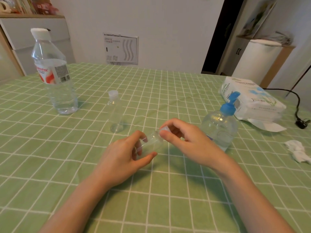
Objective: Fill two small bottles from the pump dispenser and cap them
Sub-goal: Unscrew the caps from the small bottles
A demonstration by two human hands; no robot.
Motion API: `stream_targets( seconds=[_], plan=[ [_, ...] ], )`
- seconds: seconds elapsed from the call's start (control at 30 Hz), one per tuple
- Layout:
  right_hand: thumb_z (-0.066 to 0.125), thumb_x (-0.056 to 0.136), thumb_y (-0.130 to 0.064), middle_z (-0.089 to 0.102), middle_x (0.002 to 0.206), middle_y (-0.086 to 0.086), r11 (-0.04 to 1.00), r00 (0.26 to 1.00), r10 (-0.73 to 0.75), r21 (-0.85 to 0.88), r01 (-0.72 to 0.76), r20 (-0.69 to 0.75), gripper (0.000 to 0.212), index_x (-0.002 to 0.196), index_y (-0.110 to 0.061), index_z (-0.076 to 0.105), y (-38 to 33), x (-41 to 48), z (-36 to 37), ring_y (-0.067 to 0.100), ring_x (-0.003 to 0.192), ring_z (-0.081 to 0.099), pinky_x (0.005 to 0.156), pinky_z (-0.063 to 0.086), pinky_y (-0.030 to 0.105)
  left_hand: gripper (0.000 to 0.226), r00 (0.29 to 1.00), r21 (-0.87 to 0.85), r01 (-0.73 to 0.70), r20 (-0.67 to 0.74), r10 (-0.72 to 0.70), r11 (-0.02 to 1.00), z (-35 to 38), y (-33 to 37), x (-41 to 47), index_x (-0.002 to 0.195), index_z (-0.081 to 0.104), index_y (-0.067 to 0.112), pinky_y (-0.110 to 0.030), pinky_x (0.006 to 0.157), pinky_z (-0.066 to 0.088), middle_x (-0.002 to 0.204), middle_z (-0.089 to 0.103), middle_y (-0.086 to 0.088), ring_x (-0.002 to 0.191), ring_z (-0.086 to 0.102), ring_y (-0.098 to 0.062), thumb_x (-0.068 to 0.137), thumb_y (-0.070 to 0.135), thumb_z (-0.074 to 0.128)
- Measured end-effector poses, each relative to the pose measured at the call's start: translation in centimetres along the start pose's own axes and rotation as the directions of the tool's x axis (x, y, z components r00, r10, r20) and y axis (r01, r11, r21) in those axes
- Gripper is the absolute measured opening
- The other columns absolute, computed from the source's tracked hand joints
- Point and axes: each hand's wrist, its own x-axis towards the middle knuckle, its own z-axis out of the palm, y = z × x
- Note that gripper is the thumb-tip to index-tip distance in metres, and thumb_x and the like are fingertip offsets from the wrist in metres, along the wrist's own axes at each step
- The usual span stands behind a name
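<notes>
Grip is split between two hands above the green checked tablecloth (168,190). The left hand (124,158) is curled around the body of a small clear bottle (152,142), with the thumb underneath and the fingers over the top. It holds the bottle off the cloth, tilted with its neck up and toward the right. That tilt presents the neck to the right hand (183,140), whose thumb and forefinger pinch the pale cap (164,129) at the bottle's mouth while its other fingers are loosely tucked. One hand steadies the body while the other works the cap, which suits a twist. The view does not show whether the cap is going on or coming off, and the plastic is too transparent to tell if the bottle holds any liquid. A second small bottle (116,115) stands upright and capped just beyond the hands, apparently parked within reach for its turn. The pump dispenser (218,128), with its blue pump head (229,103), stands just beside the right wrist, handy for the right hand to press. A large water bottle (55,78) stands well apart at the far left. A pack of tissue paper (255,101) lies behind the dispenser, and a crumpled tissue (297,152) lies at the right edge, probably kept for drips.
</notes>
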Motion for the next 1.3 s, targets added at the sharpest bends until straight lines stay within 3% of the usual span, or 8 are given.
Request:
stream_targets(
  seconds=[0.1, 0.27, 0.47, 0.63, 0.73, 0.8, 1.0, 1.3],
  plan=[
    [0.059, 0.092, -0.024, 0.064, 0.095, -0.003, 0.999, 1.0, -0.027, 0.044, 0.027, 0.012, 0.019, 0.11, -0.02, 0.063, -0.3, -0.1, -0.2, 0.009, 0.087, 0.06, 0.081, 0.05, 0.022, 0.038, 1.0, -0.012, -0.004, -0.009, 0.004, 1.0, 0.1, 0.0, 0.0, 0.094, 0.048, 0.035, -0.019, 0.049, 0.039, 0.053, 0.047, 0.012, 0.051, 0.05, -0.004, 0.072, 0.066, 0.052],
    [0.059, 0.091, -0.029, 0.057, 0.084, -0.015, 0.999, 0.999, -0.042, -0.007, 0.042, 0.013, 0.025, 0.114, -0.022, 0.064, -0.3, 0.0, -0.4, 0.001, 0.079, 0.054, 0.076, 0.046, 0.015, 0.035, 1.0, -0.047, 0.004, -0.017, -0.005, 0.999, 0.1, 0.0, 0.1, 0.092, 0.047, 0.037, -0.021, 0.049, 0.041, 0.053, 0.049, 0.015, 0.049, 0.049, -0.005, 0.071, 0.065, 0.053],
    [0.062, 0.087, -0.017, 0.063, 0.079, -0.011, 0.961, 0.99, -0.017, 0.27, 0.054, -0.139, 0.014, 0.1, -0.02, 0.068, 0.4, -0.1, -1.4, 0.008, 0.077, 0.058, 0.077, 0.051, 0.025, 0.041, 0.995, -0.288, 0.098, 0.038, -0.091, 0.952, -0.2, 0.1, 0.2, 0.091, 0.053, 0.032, -0.017, 0.049, 0.041, 0.06, 0.057, 0.01, 0.048, 0.048, -0.003, 0.068, 0.064, 0.059],
    [0.07, 0.082, -0.011, 0.069, 0.095, 0.004, 0.959, 0.962, 0.106, 0.281, -0.033, -0.25, 0.018, 0.1, -0.013, 0.065, 2.0, 1.2, -0.4, 0.011, 0.085, 0.064, 0.078, 0.052, 0.016, 0.033, 0.969, -0.564, 0.244, 0.104, -0.226, 0.789, 0.3, 0.7, 0.7, 0.104, 0.049, 0.036, -0.027, 0.078, 0.055, 0.1, 0.063, 0.004, 0.086, 0.065, -0.006, 0.08, 0.058, 0.054],
    [0.074, 0.08, -0.016, 0.07, 0.09, 0.005, 0.956, 0.935, 0.182, 0.278, -0.095, -0.306, 0.019, 0.095, -0.013, 0.062, 3.1, 2.5, 0.3, 0.012, 0.082, 0.065, 0.075, 0.052, 0.016, 0.038, 0.96, -0.666, 0.245, 0.064, -0.273, 0.705, 1.0, 1.2, 2.5, 0.111, 0.048, 0.029, -0.01, 0.077, 0.048, 0.111, 0.061, 0.006, 0.096, 0.061, 0.002, 0.078, 0.043, 0.058],
    [0.074, 0.08, -0.021, 0.07, 0.089, 0.003, 0.958, 0.914, 0.221, 0.252, -0.137, -0.34, 0.019, 0.092, -0.016, 0.061, 3.8, 3.3, 0.6, 0.014, 0.083, 0.066, 0.076, 0.052, 0.019, 0.038, 0.947, -0.677, 0.239, 0.004, -0.322, 0.696, 1.4, 1.3, 4.1, 0.116, 0.048, 0.024, -0.008, 0.076, 0.046, 0.116, 0.058, 0.006, 0.101, 0.058, 0.002, 0.082, 0.031, 0.062],
    [0.071, 0.081, -0.015, 0.065, 0.083, -0.006, 0.962, 0.882, 0.256, 0.19, -0.195, -0.396, 0.022, 0.084, -0.025, 0.052, 5.5, 5.7, 1.3, 0.002, 0.072, 0.061, 0.062, 0.043, 0.011, 0.042, 0.914, -0.608, 0.295, -0.046, -0.404, 0.737, 2.8, 0.2, 7.5, 0.124, 0.046, 0.018, -0.03, 0.098, 0.042, 0.122, 0.052, -0.004, 0.114, 0.049, -0.016, 0.086, 0.02, 0.063],
    [0.07, 0.082, -0.01, 0.06, 0.09, -0.004, 0.961, 0.895, 0.254, -0.007, -0.276, -0.367, 0.036, 0.112, -0.017, 0.051, 7.7, 6.4, 2.1, 0.002, 0.072, 0.055, 0.062, 0.04, 0.009, 0.043, 0.897, -0.58, 0.328, -0.057, -0.438, 0.746, 3.6, -1.1, 8.5, 0.121, 0.048, 0.023, -0.027, 0.092, 0.044, 0.117, 0.054, -0.001, 0.107, 0.053, -0.015, 0.083, 0.023, 0.067]
  ],
)
